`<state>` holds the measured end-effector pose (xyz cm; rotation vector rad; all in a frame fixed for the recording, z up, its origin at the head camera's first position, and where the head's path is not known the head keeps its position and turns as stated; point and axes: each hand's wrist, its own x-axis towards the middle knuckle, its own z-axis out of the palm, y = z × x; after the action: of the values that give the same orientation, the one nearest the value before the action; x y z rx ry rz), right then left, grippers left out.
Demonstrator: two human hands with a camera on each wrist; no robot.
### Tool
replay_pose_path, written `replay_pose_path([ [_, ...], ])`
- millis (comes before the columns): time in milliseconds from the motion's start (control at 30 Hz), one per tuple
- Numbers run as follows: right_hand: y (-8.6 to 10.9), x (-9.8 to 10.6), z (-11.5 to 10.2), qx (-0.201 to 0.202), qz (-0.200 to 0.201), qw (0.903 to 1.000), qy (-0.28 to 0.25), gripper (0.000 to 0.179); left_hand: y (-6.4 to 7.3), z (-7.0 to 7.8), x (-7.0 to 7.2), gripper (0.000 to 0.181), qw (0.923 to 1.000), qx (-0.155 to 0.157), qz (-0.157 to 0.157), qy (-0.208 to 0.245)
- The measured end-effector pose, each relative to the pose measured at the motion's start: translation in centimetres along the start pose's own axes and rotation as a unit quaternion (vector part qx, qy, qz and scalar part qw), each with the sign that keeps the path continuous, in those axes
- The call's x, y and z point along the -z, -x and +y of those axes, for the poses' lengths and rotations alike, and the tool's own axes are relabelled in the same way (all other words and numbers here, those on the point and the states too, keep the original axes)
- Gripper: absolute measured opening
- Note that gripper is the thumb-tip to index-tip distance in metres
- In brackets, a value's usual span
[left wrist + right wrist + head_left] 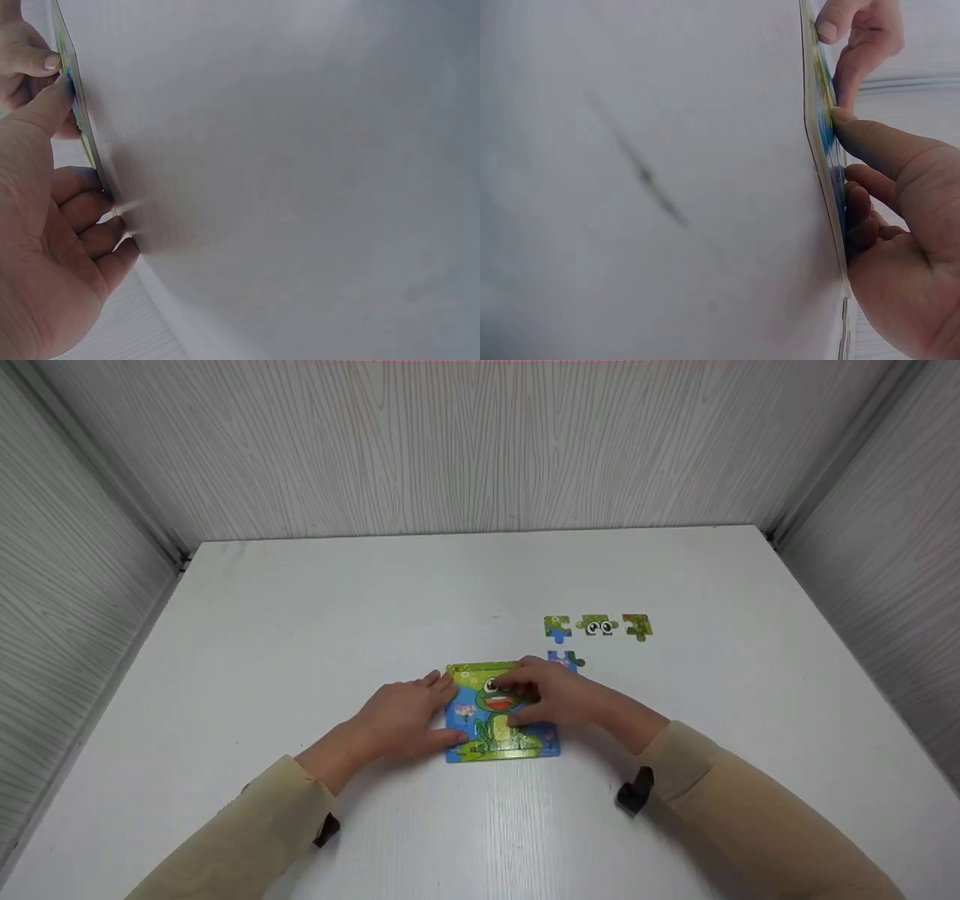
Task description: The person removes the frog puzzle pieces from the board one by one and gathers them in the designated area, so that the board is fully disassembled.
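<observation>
A square frog puzzle board [499,750] in green and blue lies on the white table between my hands. My left hand [409,716] rests along the board's left side, thumb on the lower left corner and fingers at the upper left edge. My right hand [559,690] reaches over the right half. Its index fingertip touches beside the frog's eye and its thumb presses near the yellow belly, the two spread apart; the other fingers are bent under the palm. In the right wrist view the right thumb [889,146] touches the board's face. The right hand hides the picture's right side.
Past the board's upper right lie loose puzzle pieces: a green and blue one [557,628], one with frog eyes [598,625] and a dark green one [638,625]. A pink and blue piece [564,659] lies just behind the right hand. Pale wood-grain walls [480,450] enclose the table [337,607].
</observation>
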<state>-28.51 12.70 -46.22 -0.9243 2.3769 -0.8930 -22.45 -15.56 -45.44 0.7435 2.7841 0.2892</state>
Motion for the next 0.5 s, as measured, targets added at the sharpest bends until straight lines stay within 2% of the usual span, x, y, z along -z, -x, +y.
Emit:
replay_pose_path([
  [500, -0.16, 0.01, -0.05, -0.006, -0.001, 0.9999, -0.011, 0.055, -0.07, 0.02, 0.05, 0.088, 0.9999, 0.01, -0.012, -0.003],
])
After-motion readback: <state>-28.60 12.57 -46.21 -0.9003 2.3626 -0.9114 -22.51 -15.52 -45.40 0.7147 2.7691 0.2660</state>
